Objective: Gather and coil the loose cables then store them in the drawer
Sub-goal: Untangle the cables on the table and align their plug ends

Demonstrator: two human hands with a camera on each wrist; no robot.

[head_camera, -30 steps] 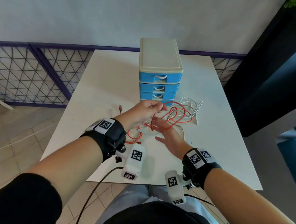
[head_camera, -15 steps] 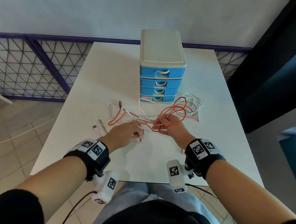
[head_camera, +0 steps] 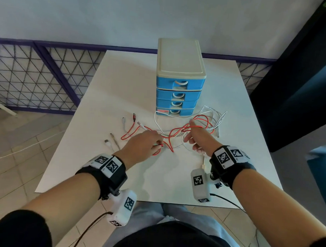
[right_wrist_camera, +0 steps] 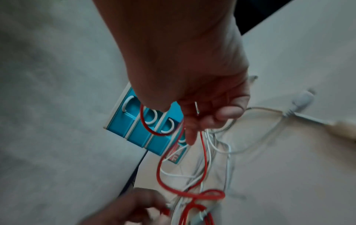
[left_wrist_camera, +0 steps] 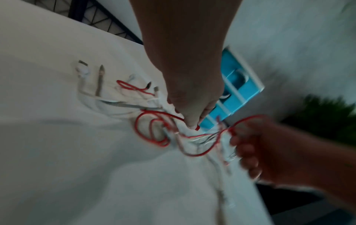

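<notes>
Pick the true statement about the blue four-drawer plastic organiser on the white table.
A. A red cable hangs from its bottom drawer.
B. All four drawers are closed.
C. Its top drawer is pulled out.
B: every front of the blue four-drawer plastic organiser sits flush, with nothing hanging from any drawer.

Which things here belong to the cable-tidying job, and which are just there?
Job:
- red cable, held by left hand and right hand
- white cables
- drawer unit

Just there:
- table
- mesh fence
- plant
</notes>
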